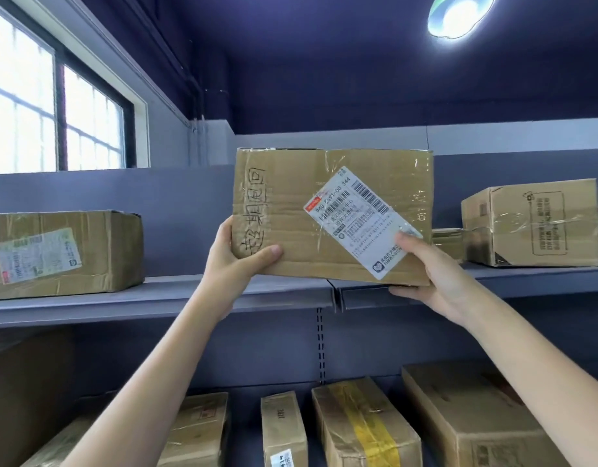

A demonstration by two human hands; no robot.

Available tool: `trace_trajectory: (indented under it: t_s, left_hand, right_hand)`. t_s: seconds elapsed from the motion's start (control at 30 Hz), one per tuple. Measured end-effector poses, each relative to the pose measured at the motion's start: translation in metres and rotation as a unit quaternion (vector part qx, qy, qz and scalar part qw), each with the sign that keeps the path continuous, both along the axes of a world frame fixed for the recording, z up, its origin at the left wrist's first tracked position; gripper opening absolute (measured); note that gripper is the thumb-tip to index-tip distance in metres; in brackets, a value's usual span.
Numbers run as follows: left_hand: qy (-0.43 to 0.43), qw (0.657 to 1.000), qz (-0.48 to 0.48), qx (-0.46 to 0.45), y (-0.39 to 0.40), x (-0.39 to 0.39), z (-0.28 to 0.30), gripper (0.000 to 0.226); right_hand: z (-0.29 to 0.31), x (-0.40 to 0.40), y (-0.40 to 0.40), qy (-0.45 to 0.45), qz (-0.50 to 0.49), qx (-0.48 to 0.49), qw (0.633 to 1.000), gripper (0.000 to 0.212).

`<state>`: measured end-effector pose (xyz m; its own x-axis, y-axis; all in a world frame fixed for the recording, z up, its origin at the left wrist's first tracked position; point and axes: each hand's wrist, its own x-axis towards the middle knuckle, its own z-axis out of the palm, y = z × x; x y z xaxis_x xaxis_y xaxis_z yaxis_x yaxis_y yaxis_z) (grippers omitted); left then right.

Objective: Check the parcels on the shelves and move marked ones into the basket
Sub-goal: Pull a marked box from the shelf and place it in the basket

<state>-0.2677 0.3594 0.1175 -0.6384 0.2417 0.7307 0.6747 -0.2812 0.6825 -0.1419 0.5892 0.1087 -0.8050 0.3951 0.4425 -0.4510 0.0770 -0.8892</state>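
Holding a cardboard parcel (pixel 331 217) up at the centre of the frame, both hands grip it by its lower corners, so that its broad face is turned toward the camera. The left hand (pixel 235 261) curls round the lower left corner, thumb pressed flat on the front face and fingers hidden behind the box. The right hand (pixel 428 274) clasps the lower right corner, thumb lying on the front over the edge of the shipping label (pixel 361 220), fingers wrapped underneath the bottom edge. The label is white, stuck on at a slant and covered with clear tape; it carries barcodes and printed text. Handwritten dark characters (pixel 253 210) run down the left side of the parcel's face. The parcel's bottom edge is level with the front lip of the upper shelf (pixel 156 298), a grey-blue board crossing the middle of the frame; whether it touches the shelf cannot be told.

At the left of the frame on that shelf sits a taped box (pixel 63 252) with a faded label. At the right stands a printed box (pixel 530 224), with a smaller one (pixel 447 242) just beside it, partly behind the held parcel. Along the bottom of the frame, the lower shelf carries several more boxes, one bound with yellow tape (pixel 365 423). A window (pixel 55 102) fills the upper left, and a ceiling lamp (pixel 459 15) glows at the upper right.
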Motion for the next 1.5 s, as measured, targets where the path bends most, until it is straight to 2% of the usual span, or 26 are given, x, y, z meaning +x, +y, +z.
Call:
trace_trajectory:
  t_s: [0.1,0.13,0.23,0.37,0.43,0.5,0.57,0.63,0.7,0.83,0.97,1.13,1.37,1.5]
  left_hand:
    - [0.017,1.0,0.002,0.026,-0.005,-0.005,-0.003,0.051]
    - [0.027,0.999,0.005,0.035,-0.007,-0.007,-0.003,0.051]
    - [0.038,0.997,0.024,0.068,-0.015,-0.012,0.002,0.052]
    - [0.053,0.993,0.062,0.081,-0.028,-0.022,0.02,0.051]
    - [0.063,0.991,0.08,0.091,-0.032,-0.025,0.033,0.056]
    - [0.062,0.985,0.107,0.117,-0.033,-0.024,0.048,0.063]
    - [0.05,0.978,0.109,0.17,-0.031,-0.019,0.064,0.067]
    - [0.042,0.973,0.059,0.22,-0.027,-0.01,0.078,0.07]
    - [0.055,0.976,0.01,0.211,-0.018,0.0,0.084,0.069]
    - [0.111,0.99,-0.006,0.081,0.006,0.015,0.07,0.062]
    - [0.073,0.994,-0.079,0.014,0.019,0.02,0.028,0.052]
    - [0.042,0.992,-0.115,0.025,0.019,0.028,0.001,0.047]
    - [0.022,0.995,-0.078,0.053,0.018,0.058,-0.011,0.051]
    - [0.017,0.997,-0.057,0.052,0.023,0.088,-0.019,0.05]
  right_hand:
    - [0.004,-0.007,-0.005,0.013,-0.023,0.049,0.998,0.019]
    - [0.005,-0.009,-0.007,0.027,-0.032,0.06,0.997,0.02]
    - [0.013,-0.017,-0.009,0.086,-0.065,0.063,0.992,0.05]
    - [0.032,-0.019,-0.012,0.18,-0.118,0.053,0.975,0.07]
    - [0.041,-0.017,-0.012,0.193,-0.173,0.103,0.96,0.081]
    - [0.046,-0.013,-0.015,0.173,-0.212,0.183,0.944,0.073]
    - [0.047,-0.008,-0.021,0.153,-0.2,0.225,0.941,0.052]
    - [0.044,-0.009,-0.025,0.132,-0.185,0.262,0.938,0.041]
    - [0.039,-0.012,-0.029,0.116,-0.181,0.292,0.932,0.032]
    - [0.034,-0.014,-0.032,0.104,-0.165,0.264,0.945,0.023]
    - [0.025,-0.012,-0.029,0.115,-0.159,0.218,0.956,0.041]
    - [0.009,-0.01,-0.034,0.121,-0.141,0.195,0.963,0.073]
    - [-0.013,0.007,-0.042,0.135,-0.172,0.173,0.96,0.076]
    - [-0.021,0.032,-0.039,0.139,-0.146,0.157,0.967,0.057]
